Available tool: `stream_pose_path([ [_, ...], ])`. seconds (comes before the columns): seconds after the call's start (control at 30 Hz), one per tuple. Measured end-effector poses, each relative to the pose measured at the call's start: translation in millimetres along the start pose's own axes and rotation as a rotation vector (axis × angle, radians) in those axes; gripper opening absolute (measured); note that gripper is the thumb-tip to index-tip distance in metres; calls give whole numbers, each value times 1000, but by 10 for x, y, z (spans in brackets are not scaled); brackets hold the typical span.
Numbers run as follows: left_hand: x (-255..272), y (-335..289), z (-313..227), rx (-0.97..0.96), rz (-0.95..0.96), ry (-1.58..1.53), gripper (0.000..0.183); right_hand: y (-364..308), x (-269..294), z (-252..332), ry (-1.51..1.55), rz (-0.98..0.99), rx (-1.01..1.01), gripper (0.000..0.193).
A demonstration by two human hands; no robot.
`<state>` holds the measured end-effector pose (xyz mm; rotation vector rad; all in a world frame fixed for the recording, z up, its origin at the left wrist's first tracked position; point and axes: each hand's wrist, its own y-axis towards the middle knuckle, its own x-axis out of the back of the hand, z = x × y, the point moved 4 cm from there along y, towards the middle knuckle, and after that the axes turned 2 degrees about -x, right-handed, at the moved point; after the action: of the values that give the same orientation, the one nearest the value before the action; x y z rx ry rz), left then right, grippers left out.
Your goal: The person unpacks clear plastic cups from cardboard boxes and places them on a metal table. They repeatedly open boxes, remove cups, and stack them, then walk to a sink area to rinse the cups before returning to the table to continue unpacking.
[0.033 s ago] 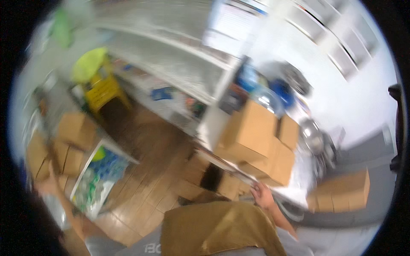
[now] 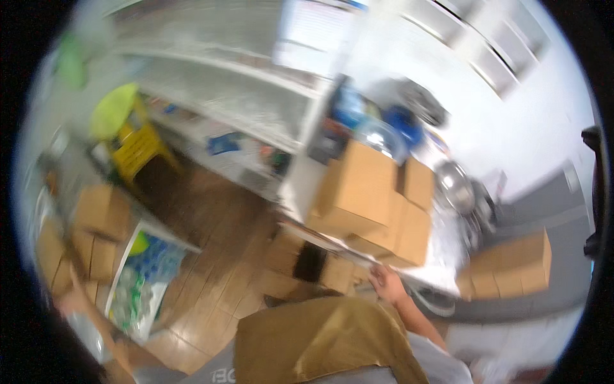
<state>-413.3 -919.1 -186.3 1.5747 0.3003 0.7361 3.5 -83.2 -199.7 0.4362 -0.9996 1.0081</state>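
Observation:
My left hand (image 2: 71, 301) is at the far left, beside a group of brown cardboard boxes (image 2: 102, 211). It is smeared by motion, so its fingers and anything in them cannot be made out. At the front edge of the white table (image 2: 294, 185), my right hand (image 2: 388, 283) hangs with its fingers loosely curled in and nothing visible in them. Just beyond it on the table stand a tall cardboard box (image 2: 364, 189) and a smaller cardboard box (image 2: 419, 182). Another carton (image 2: 505, 272) lies to the right, on a grey surface.
A yellow stool (image 2: 141, 150) stands at the left back, near white shelves (image 2: 256, 73). Plastic bottles fill a white-edged container (image 2: 137, 294) on the wooden floor (image 2: 204, 281). A metal bowl (image 2: 454, 185) and a blue container (image 2: 403, 125) are behind the table boxes. More boxes (image 2: 339, 272) sit under the table.
The view has shifted, so the table, shelves and stool appear farther left and mostly higher. Both hands keep about the same places beside the boxes and the table edge.

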Motion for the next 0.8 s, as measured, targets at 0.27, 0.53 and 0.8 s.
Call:
stream_pose_path([
  [0.27,1448,-2444,-1106,-294,414,-581,69,-477,184,-913,4,-191,-272,19],
  [0.53,5915,-2539,-3955,-1086,1473,-2115,27,-336,886,-1644,95,-655,-381,38],
  [0.8,7894,-2135,-4789,-1651,915,-1940,69,32,870,-1824,313,-435,-300,82],
])
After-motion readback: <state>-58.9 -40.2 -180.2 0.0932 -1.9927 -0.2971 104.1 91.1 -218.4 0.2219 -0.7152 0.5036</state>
